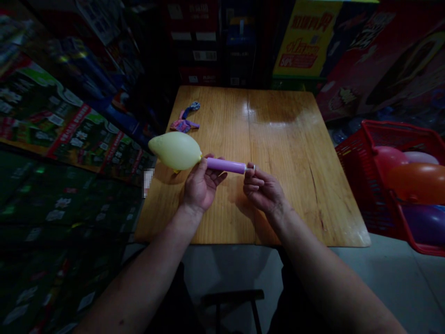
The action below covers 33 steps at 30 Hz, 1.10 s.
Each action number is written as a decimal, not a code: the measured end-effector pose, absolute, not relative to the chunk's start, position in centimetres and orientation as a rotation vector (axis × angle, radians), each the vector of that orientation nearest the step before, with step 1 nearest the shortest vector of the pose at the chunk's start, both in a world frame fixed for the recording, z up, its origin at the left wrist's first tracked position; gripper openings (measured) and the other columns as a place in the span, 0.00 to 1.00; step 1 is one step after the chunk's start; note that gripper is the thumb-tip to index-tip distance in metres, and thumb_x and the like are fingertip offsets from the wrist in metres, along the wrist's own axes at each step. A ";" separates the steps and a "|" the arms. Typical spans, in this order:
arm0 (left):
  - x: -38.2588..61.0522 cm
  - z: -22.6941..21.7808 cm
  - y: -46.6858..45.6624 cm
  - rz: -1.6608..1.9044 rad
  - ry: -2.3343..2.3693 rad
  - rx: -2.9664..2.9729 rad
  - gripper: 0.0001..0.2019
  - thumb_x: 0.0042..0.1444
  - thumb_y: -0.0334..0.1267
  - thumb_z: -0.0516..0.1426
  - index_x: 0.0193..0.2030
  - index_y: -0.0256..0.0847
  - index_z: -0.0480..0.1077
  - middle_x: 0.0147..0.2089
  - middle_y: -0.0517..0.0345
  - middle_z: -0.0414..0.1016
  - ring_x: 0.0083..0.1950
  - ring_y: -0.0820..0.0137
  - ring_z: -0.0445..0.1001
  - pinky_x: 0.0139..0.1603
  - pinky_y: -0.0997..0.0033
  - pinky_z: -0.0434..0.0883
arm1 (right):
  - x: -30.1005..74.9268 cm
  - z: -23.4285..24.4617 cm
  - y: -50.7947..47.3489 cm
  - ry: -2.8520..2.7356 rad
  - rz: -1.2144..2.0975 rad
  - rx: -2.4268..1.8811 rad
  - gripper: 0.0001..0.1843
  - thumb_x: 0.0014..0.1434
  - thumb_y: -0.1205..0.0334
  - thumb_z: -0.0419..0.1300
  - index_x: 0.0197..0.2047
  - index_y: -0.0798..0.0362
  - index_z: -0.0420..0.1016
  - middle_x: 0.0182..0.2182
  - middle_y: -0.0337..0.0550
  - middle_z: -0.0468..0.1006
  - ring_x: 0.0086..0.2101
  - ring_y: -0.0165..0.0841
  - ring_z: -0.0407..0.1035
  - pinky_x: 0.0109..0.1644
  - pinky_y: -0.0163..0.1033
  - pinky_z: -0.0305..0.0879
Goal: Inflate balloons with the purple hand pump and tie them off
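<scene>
dim room; wooden table [278, 153] at centre, stacked printed cartons [62, 125] from nine to two o'clock, grey floor [392, 273] at five.

A pale yellow balloon [175, 150], partly inflated, sits on the nozzle of a purple hand pump [225, 165]. The pump lies level above the wooden table.

Dim room; light falls from overhead onto the worktop [278, 153], which alone is well lit. White glare patch at its far middle. Soft shadows lie under both hands. Stacked cartons [59, 130] at left sink into near-black, slightly blurred. Edges bow outward, wide-lens distortion; corners darken.
</scene>
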<state>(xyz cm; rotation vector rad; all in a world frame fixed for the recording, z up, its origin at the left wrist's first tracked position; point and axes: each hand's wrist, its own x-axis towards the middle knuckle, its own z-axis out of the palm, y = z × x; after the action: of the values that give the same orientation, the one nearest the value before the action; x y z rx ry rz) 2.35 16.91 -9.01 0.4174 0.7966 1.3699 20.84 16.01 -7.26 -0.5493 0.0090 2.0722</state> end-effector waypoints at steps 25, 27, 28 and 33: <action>1.2 -8.5 17.3 1.437 0.824 0.418 0.17 0.61 0.49 0.62 0.51 0.42 0.73 0.48 0.48 0.82 0.48 0.63 0.81 0.47 0.65 0.76 | 21.6 -7.5 16.2 0.024 2.074 -0.524 0.08 0.70 0.72 0.52 0.42 0.58 0.72 0.24 0.33 0.72 0.15 0.16 0.51 0.20 0.22 0.55; 1.8 -8.8 17.0 1.387 0.805 0.420 0.17 0.61 0.49 0.61 0.52 0.42 0.73 0.48 0.48 0.82 0.49 0.63 0.81 0.49 0.63 0.76 | 20.8 -7.6 15.8 0.020 2.095 -0.536 0.08 0.70 0.71 0.52 0.42 0.58 0.72 0.24 0.33 0.72 0.15 0.16 0.51 0.20 0.22 0.55; 1.8 -8.8 17.0 1.378 0.803 0.422 0.17 0.61 0.49 0.61 0.51 0.42 0.73 0.48 0.48 0.82 0.50 0.62 0.80 0.50 0.62 0.76 | 20.6 -7.6 15.8 0.007 2.100 -0.541 0.08 0.70 0.71 0.52 0.43 0.58 0.72 0.25 0.33 0.72 0.15 0.16 0.52 0.20 0.23 0.55; -0.1 -8.3 18.3 1.438 0.831 0.406 0.15 0.60 0.48 0.62 0.48 0.41 0.74 0.46 0.49 0.82 0.53 0.61 0.79 0.53 0.61 0.75 | 22.7 -6.7 16.3 -0.038 2.086 -0.522 0.09 0.70 0.71 0.51 0.42 0.58 0.72 0.25 0.33 0.72 0.15 0.16 0.52 0.20 0.22 0.55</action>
<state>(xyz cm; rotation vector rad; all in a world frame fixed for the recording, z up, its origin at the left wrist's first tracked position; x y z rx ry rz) -0.14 18.34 -8.35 0.4062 0.8314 1.4377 22.74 16.34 -6.67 -0.5219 -0.0385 2.0861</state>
